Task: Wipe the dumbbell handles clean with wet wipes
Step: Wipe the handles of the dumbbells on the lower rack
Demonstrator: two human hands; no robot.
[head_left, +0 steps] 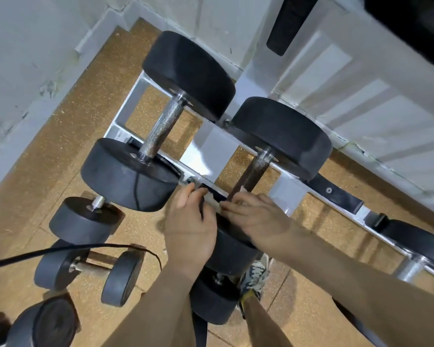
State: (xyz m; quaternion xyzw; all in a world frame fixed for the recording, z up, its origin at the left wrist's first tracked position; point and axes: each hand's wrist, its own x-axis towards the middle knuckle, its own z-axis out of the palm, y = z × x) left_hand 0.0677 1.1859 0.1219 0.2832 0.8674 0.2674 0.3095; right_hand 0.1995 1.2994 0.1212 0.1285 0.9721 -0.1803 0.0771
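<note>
Two big black dumbbells lie across a white rack [125,106]. The left dumbbell [128,174] has a bare knurled steel handle [161,128]. The right dumbbell [281,136] has a darker handle [253,171], and my hands cover its near end. My left hand [188,221] curls its fingers round a small dark thing, seemingly a wipe pack [201,209]. My right hand [256,216] pinches a small white piece, seemingly a wet wipe [217,200], right at the foot of that handle. The near head [231,249] sits partly under both wrists.
Smaller dumbbells [85,221] [120,279] lie on the cork-coloured floor [60,146] at the lower left, with a black cable [60,250] across them. Another dumbbell [411,236] rests on the rack at right. My shoe [254,276] stands below the rack. A white wall [23,58] closes off the left.
</note>
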